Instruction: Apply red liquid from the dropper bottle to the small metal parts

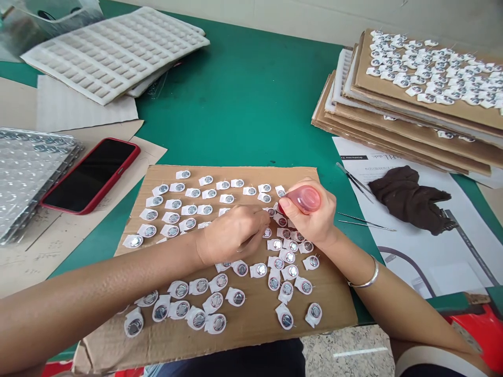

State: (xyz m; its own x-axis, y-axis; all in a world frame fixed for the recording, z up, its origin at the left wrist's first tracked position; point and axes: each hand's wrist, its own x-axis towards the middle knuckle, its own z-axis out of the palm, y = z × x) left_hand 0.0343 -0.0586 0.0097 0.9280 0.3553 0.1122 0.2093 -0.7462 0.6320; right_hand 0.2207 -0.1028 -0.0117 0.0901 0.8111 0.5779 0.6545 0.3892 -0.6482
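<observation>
My right hand (314,217) is wrapped round a small translucent red squeeze bottle (307,199), whose round base faces me and whose tip points down and left. Close beside it, my left hand (238,233) is closed in a pinch over the cardboard sheet (251,335); its fingertips are turned away, and I cannot see what they hold. Many small white tabs, each with a round silver disc (236,297), lie over the sheet. Some sit in loose rows at the left, others crowd together under and below my right hand. My hands and left forearm hide several of them.
Stacked cardboard sheets (393,89) carry more discs at the back right. Two pairs of tweezers (367,223) and a dark cloth (408,196) lie at the right. At the left are a red-cased phone (92,175), clear plastic trays (29,178) and white foam trays (118,52).
</observation>
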